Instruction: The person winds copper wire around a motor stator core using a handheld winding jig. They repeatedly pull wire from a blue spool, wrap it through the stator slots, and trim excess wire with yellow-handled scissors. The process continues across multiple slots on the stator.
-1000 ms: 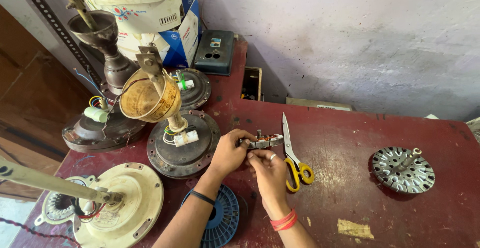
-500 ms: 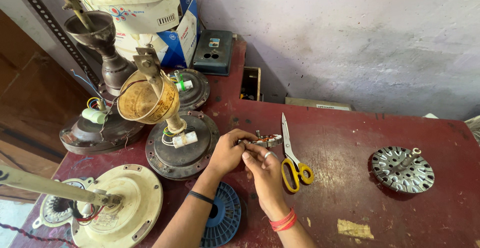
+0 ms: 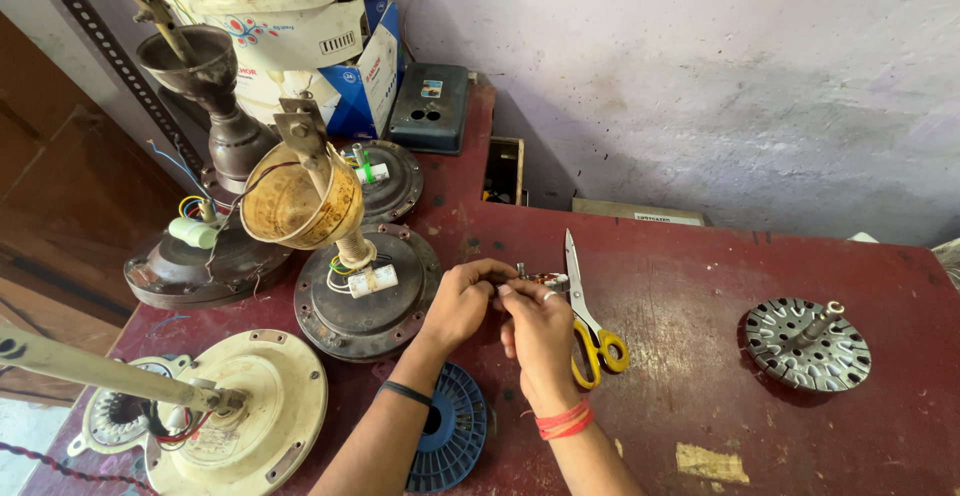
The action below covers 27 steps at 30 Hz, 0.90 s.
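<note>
worn red tabletop (image 3: 720,306); perhaps-plastic yellow scissor handles (image 3: 598,351)

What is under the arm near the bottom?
A blue spool lies on the red table under the left forearm. The arm covers its middle, so I can't tell what is wound there.

Table (image 3: 700,286): dark red, scuffed, pale scratches. Scissors (image 3: 590,326): yellow handles, silver blades. Spool (image 3: 450,436): blue, ribbed. Fan motor housing (image 3: 370,306): dark grey-brown, dull, with a white capacitor (image 3: 372,280). Canopy cup (image 3: 300,196): tarnished gold. Lower fan body (image 3: 250,426): cream. Perforated disc (image 3: 808,344): silver-grey, slotted pattern. Right wrist band (image 3: 563,421): red-orange. Left wrist band (image 3: 405,393): black. Wall (image 3: 750,76): grey-white, blotched.
</note>
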Each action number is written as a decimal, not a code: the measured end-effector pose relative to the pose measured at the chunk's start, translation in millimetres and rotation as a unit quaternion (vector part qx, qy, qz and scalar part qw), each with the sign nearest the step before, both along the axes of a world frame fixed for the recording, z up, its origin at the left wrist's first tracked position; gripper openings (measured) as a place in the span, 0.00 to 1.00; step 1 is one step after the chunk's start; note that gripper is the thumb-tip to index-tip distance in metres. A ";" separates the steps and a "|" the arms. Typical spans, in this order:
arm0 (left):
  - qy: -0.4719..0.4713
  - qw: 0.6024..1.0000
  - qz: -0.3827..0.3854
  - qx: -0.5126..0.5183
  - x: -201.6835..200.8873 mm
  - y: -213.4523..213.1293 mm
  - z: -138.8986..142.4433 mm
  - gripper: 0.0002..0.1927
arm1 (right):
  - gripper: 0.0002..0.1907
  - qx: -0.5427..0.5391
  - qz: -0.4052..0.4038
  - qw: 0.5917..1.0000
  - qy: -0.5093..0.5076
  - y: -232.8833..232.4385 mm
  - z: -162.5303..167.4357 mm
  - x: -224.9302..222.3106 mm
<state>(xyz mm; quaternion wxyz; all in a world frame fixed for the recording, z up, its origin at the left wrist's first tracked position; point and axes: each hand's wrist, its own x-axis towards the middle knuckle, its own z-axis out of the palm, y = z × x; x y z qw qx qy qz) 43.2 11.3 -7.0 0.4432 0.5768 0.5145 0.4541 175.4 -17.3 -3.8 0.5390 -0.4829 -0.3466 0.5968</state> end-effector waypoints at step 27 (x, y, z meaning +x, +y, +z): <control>0.167 0.984 -0.003 0.062 1.2 -5.6 6.3 0.22 | 0.06 0.219 -0.053 0.888 -0.401 -6.4 -5.4 39.6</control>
